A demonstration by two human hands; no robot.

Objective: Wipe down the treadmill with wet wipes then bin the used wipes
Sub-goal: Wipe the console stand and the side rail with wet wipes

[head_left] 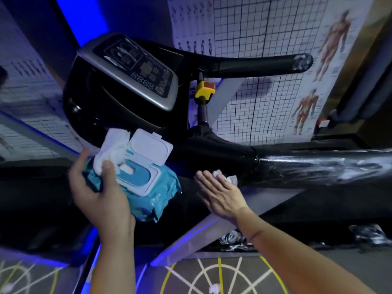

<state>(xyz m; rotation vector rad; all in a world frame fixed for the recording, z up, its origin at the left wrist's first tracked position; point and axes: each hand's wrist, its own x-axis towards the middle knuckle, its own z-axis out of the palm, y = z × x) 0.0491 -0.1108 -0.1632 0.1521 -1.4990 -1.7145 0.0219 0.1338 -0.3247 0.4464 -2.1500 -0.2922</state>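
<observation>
Right hand [220, 196], fingers straight, presses crumpled white wipe [225, 177] to glossy black treadmill handrail [318, 166], left hand [99, 194] grips teal plastic wipe pack [154, 196]; we judge long overlapping strokes best.

A teal wet-wipe pack [137, 185], white flip lid open and a fresh wipe [112, 145] bunched from its slot, sits near left below the treadmill's grey console [131, 68], while a crumpled wipe [230, 178] touches the glossy black handrail [318, 166] at right.
</observation>
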